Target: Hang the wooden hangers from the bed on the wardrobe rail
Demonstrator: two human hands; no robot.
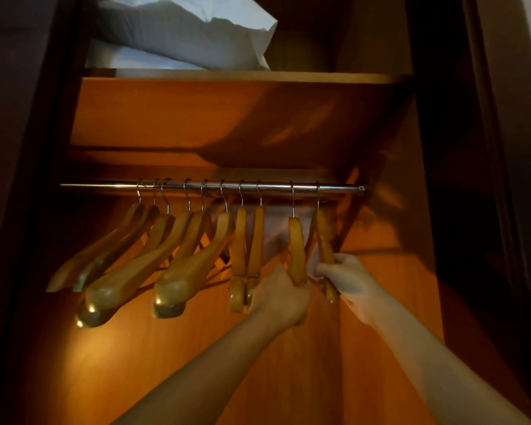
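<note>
Two bare arms reach into the wardrobe (196, 369). The left hand (278, 297) curls round the lower end of one wooden hanger (297, 253). The right hand (351, 280) grips the far-right hanger (323, 240). Both hang on the rail (105, 185), with eight other hangers (178, 271) to their left. White pillows (181, 35) lie on the shelf (319, 77) above.

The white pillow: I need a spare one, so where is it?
In the head view the white pillow lies on the wardrobe's top shelf, upper left, above the rail with the wooden hangers.
</note>
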